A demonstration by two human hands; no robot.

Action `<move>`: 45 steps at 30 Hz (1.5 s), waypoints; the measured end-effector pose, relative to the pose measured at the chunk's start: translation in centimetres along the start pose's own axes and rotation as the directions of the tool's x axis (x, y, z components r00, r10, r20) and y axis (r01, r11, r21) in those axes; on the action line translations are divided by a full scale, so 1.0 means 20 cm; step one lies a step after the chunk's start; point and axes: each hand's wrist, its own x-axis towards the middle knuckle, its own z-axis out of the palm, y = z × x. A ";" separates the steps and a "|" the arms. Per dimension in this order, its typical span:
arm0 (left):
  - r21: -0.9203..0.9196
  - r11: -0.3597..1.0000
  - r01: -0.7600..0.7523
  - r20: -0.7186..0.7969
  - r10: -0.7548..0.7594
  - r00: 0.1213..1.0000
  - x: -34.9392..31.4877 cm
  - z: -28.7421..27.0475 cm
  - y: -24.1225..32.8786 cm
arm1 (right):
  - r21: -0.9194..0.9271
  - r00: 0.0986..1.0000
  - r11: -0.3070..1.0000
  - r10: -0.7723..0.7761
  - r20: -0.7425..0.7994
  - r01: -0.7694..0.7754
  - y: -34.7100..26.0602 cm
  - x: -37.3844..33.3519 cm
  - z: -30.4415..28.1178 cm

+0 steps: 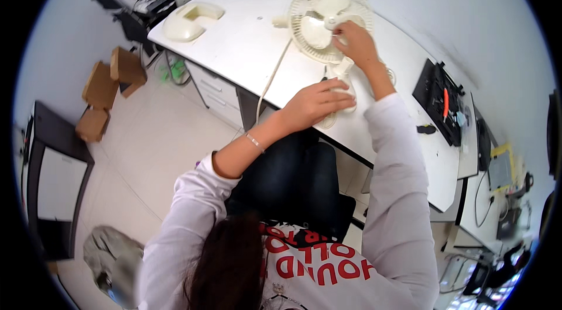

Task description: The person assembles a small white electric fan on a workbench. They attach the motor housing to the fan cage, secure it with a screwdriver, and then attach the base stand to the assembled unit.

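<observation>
A cream desk fan with three blades (329,2) rests on the white table in front of me, its round ribbed guard (297,17) around them. My left hand (319,101) curls over the fan's pale neck (344,69), the fingers lying across it. At the fan's centre hub, my right hand (356,42) has its thumb and fingers pinched together. Whatever is between those fingertips is too small to make out. A pale power cord (274,73) runs from beside the guard over the table's near edge.
A cream U-shaped plastic part (186,23) sits at the table's far left. To the right lie an open black tool case (440,99) with an orange-handled tool and a small dark tool (426,129). Cardboard boxes (100,85) stand on the floor at left, beyond white drawers (216,96).
</observation>
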 end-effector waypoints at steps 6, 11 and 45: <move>-0.054 0.959 0.278 -0.156 -0.283 0.946 -0.04 -0.01 -0.05 | 0.021 0.987 0.987 0.158 -0.007 -0.158 0.08 -0.26 -0.23; -0.105 0.915 0.389 -0.131 -0.400 0.907 -0.04 -0.02 0.02 | 0.130 0.932 0.929 0.357 -0.056 -0.348 0.00 -0.39 -0.30; 0.435 0.129 0.891 -0.645 -0.647 0.408 -1.29 -0.61 -0.72 | 0.504 0.690 0.671 0.700 -0.186 -0.544 0.02 -0.89 -0.20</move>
